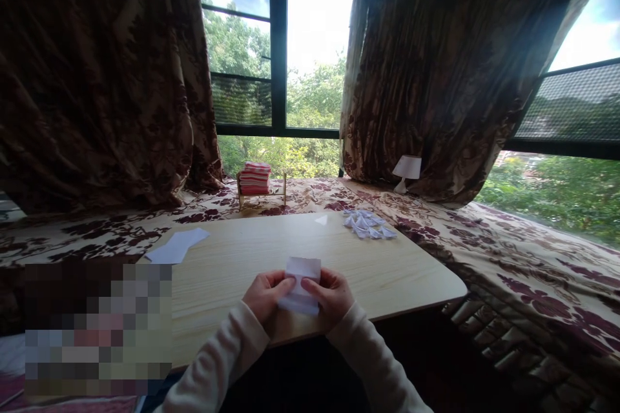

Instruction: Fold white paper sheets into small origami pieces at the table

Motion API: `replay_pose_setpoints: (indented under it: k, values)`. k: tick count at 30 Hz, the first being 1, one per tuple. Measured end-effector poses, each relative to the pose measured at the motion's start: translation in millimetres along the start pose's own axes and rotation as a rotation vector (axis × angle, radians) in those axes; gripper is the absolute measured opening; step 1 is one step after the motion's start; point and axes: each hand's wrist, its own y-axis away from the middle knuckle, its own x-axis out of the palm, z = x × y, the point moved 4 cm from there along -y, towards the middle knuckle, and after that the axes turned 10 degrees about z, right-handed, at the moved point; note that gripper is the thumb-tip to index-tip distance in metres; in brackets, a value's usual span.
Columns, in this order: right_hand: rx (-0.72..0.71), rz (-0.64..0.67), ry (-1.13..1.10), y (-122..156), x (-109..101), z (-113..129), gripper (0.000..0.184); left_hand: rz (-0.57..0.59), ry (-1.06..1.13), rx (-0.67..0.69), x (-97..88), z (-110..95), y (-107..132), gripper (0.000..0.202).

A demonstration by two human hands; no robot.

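A small folded white paper (303,269) is held over the near edge of a light wooden table (232,258). My left hand (265,295) pinches its left side with thumb and fingers closed. On the paper's right side my right hand (332,295) does the same, thumb on top. Both wrists wear cream sleeves. A pile of several folded white paper pieces (368,224) lies at the table's far right corner. Flat white sheets (177,246) rest at the far left edge, and a tiny paper scrap (321,220) sits near the far edge.
A floral bedspread (508,258) surrounds the table. A small wooden rack with red-striped folded cloth (255,179) and a little white lamp (407,171) stand by the window. Dark patterned curtains (97,77) hang on both sides. A blurred patch covers the lower left.
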Motion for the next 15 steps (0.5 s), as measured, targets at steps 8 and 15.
replay_pose_setpoints:
  k: [8,15]
  values:
    - [0.105,0.194,0.107,-8,-3,4,0.022,0.097,-0.059,-0.113,-4.9,-2,8,0.026]
    - [0.0,0.171,0.413,-2,3,26,0.012,0.088,-0.118,-0.132,2.0,-11,20,0.017]
